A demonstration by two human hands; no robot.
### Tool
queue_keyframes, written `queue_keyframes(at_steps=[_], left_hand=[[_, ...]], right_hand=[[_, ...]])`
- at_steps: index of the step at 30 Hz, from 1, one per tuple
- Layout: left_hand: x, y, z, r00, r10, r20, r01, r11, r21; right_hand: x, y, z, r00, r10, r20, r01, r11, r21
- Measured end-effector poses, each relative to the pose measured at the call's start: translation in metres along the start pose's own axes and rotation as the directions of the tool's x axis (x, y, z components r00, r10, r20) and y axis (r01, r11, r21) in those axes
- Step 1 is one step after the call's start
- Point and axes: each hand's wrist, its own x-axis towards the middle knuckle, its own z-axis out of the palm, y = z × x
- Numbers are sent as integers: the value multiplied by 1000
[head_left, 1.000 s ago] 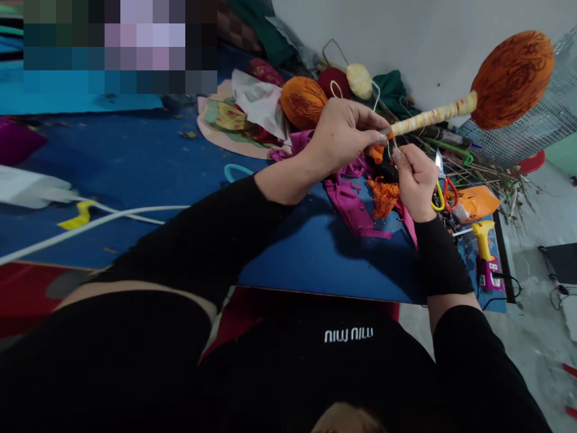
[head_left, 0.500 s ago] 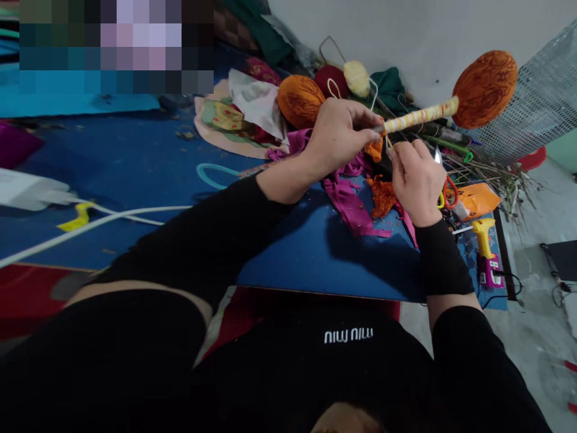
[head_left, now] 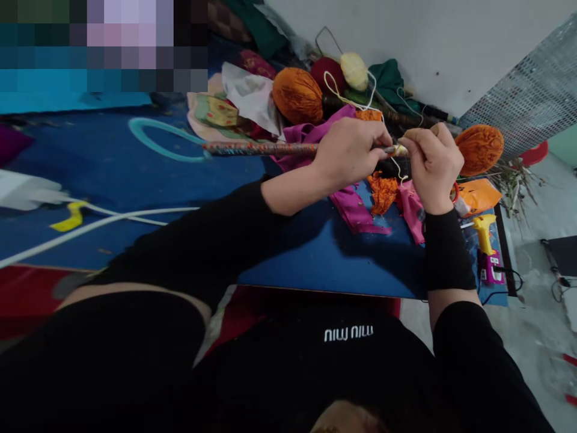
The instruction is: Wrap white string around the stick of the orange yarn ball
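One long rod (head_left: 261, 149) is held nearly level above the blue counter (head_left: 297, 264). Left hand (head_left: 349, 150) has its grip closed on this rod, probably for keeping it steady, while right hand (head_left: 433, 162) closes its grip around the yellow wrapping (head_left: 399, 150) just beside, it seems so that this does not slip. The orange bulb (head_left: 480, 150) appears beyond the right hand, which hides any join. Yellow glue gun (head_left: 484, 234) lies near the counter's right edge, perhaps to leave working space.
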Motion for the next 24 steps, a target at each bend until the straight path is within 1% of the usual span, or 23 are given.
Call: queue_keyframes(at_steps=[2, 3, 5, 7, 9, 11, 16, 20, 24], left_hand=[[-2, 2, 1, 999, -39, 7, 37, 991, 132], [-3, 1, 2, 1000, -30, 4, 29, 985, 170], [-5, -2, 4, 1000, 30, -8, -28, 984, 174], [-6, -6, 5, 997, 79, -20, -75, 985, 158], [-7, -8, 6, 995, 96, -1, -95, 982, 162], [-7, -8, 7, 995, 101, 26, -104, 980, 172], [-8, -2, 7, 990, 107, 90, -120, 979, 164], [-8, 1, 7, 980, 154, 125, -183, 944, 273], [-6, 2, 7, 962, 186, 201, -250, 896, 368]], right_hand=[[2, 3, 2, 999, -29, -43, 28, 999, -23], [3, 4, 3, 997, -45, -63, 42, 999, -33], [5, 6, 4, 996, -54, -72, 51, 998, -32], [6, 8, 2, 999, -32, -31, 32, 999, 8], [7, 9, 0, 1000, -9, 27, 7, 998, 62], [9, 11, -2, 998, -5, 59, 0, 996, 92], [11, 16, -4, 996, -30, 85, 28, 999, 32], [12, 17, -5, 991, -7, 132, 10, 1000, -19], [12, 15, -3, 990, -5, 142, 5, 1000, 3]])
